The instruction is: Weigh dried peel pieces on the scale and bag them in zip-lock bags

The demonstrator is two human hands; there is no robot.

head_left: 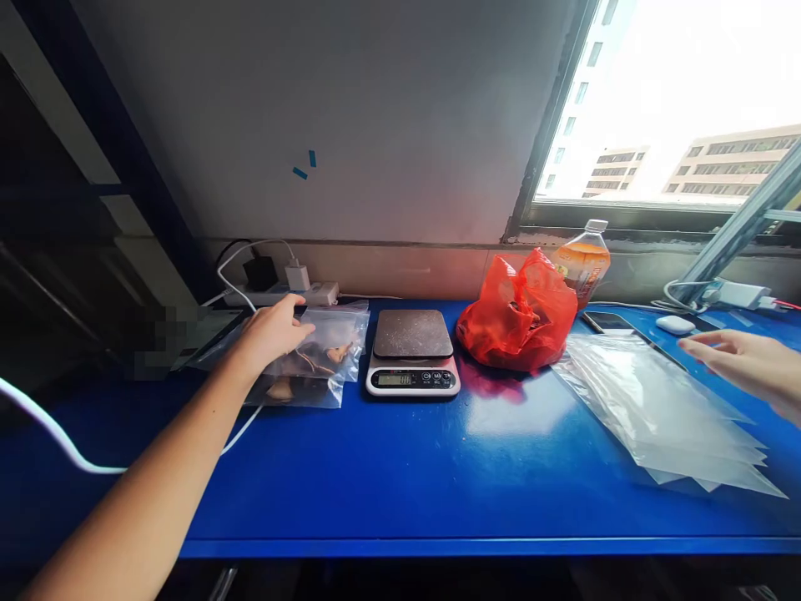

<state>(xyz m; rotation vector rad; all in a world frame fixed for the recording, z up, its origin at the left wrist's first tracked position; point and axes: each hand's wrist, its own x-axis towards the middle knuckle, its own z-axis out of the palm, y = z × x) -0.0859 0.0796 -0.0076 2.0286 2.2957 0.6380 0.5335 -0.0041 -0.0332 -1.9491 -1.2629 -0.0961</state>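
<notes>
My left hand (279,330) is at the left over a pile of clear zip bags (322,359), which have brown dried pieces inside. Its thumb and forefinger are apart; whether it touches the top bag I cannot tell. Right of these bags stands a kitchen scale (413,342) with a bare plate and a display that seems to read 0.0. Over at the right edge, my right hand (744,366) is stretched out with nothing in it, above and beside a fanned stack of flat clear plastic bags (663,417).
A red plastic bag (519,321) with dark contents sits right of the scale, before a bottle of orange drink (585,259). A phone (607,322) and a white earbud case (676,325) lie behind the flat bags. A power strip (319,294) and white cables (68,451) are at the left.
</notes>
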